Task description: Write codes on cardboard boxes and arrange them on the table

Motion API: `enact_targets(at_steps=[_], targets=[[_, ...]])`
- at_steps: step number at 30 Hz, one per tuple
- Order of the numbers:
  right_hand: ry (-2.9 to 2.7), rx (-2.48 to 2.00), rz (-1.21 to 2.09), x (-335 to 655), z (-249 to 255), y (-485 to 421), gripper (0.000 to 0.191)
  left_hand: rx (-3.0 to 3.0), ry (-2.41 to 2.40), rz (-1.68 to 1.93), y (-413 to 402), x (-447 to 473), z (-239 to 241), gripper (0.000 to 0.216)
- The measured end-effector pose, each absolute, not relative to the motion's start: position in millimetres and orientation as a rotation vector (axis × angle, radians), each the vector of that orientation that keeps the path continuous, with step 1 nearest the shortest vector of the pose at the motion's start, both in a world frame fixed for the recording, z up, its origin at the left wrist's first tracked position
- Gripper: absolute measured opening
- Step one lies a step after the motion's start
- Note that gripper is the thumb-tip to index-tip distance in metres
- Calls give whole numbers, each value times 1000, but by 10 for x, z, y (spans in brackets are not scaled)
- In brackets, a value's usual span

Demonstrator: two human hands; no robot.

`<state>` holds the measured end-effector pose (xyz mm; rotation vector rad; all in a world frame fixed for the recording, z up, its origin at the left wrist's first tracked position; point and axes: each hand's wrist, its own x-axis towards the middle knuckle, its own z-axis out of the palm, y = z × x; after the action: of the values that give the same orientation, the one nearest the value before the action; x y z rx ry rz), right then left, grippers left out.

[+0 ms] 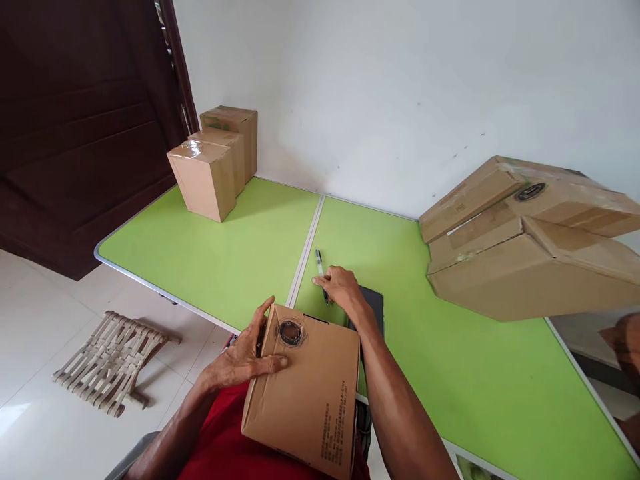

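My left hand [246, 353] grips the upper left edge of a cardboard box [305, 393], its thumb on the top face and its fingers around the side. The box is tilted over my lap at the table's front edge. A dark oval with scribbled pen lines around it [291, 333] marks its upper left corner, and printed text runs along the lower right. Beyond the box, my right hand [341, 288] is closed on a pen [320, 261], whose two ends show past the fingers. Under my right wrist lies a flat dark object [374, 308], partly hidden by the forearm.
Several cardboard boxes stand on the green table [240, 247]: a row [205, 177] at the back left and a larger group [500, 267] at the right. A woven stool [113, 360] is on the floor at left. A dark door [80, 127] and white wall are behind.
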<state>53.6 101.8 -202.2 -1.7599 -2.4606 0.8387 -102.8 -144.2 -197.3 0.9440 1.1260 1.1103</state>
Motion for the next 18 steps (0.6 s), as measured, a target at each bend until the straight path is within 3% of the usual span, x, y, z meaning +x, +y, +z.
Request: enact_targets(at_steps=[5,9,14,18], targets=[[-2310,-1870,661,884,-1789,691,26,972,1184,1090,-1458,-1032,-1956,116],[-2130,-2138,470,1269,-1763,234,60,999,1157,1080,-1457,-1050,-1964,117],[-2042,-2258,571,1358,-1908,-49,55,1054,1183,1067,-1448,-1080,-2031,117],[-1902,-2243,681,1344,-1937,38,82,1020,1159,1096,-1461,-1073,-2089,117]])
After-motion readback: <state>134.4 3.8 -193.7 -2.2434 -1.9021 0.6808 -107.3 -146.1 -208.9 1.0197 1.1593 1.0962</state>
